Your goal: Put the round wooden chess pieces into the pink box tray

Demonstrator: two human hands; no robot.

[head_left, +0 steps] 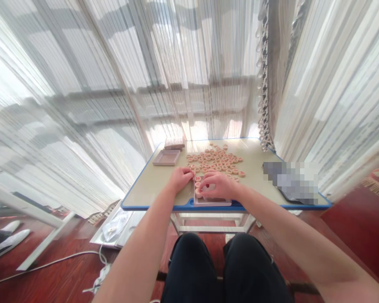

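Note:
A shallow box [212, 203] stands at the near edge of the table, with a few round wooden Chinese chess pieces [197, 179] in a column along its left side. My right hand [219, 185] reaches over the box, thumb and finger closed on a chess piece [198, 193] at the near end of that column. At the box's far left corner is my left hand [180, 178], fingers pressed together; what they hold, if anything, is hidden. Many loose chess pieces [216, 159] with red or dark characters lie spread beyond both hands.
An open box lid or tray [166, 158] lies at the table's back left, with a stacked box [174, 143] behind it. A dark, partly blurred-out object [287, 183] rests at the right edge. Sheer curtains [189, 75] hang behind the blue-rimmed table [145, 187].

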